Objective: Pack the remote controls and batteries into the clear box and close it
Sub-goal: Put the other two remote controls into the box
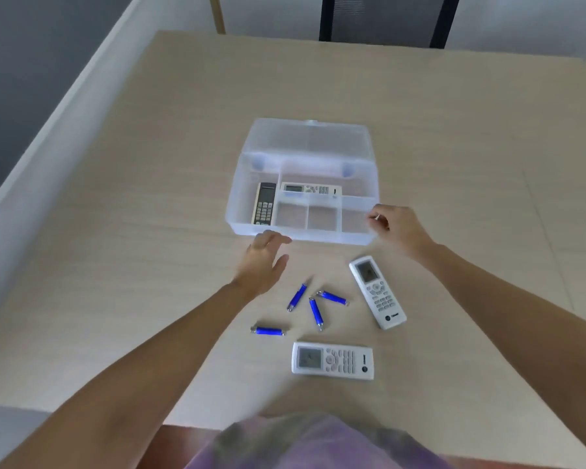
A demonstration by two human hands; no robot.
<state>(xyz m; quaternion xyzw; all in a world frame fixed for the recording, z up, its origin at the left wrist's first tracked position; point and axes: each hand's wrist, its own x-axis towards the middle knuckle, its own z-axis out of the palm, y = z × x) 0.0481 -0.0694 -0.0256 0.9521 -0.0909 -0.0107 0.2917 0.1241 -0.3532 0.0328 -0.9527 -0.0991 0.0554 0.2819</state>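
Note:
The clear box (237,211) stands open at mid-table with its lid (308,137) tilted back. Inside lie a black remote (264,204) at the left and a white remote (310,189) along the back. A clear divider tray (322,216) sits in the front right part of the box. My right hand (398,228) pinches the tray's right edge at the box rim. With its fingers apart, my left hand (263,262) hovers just before the box's front wall and holds nothing. Several blue batteries (297,297) and two white remotes (377,292) (332,360) lie on the table near me.
The light wood table (149,231) reaches to a white ledge at the left. A dark chair (386,22) stands beyond the far edge. My purple shirt (305,441) shows at the bottom.

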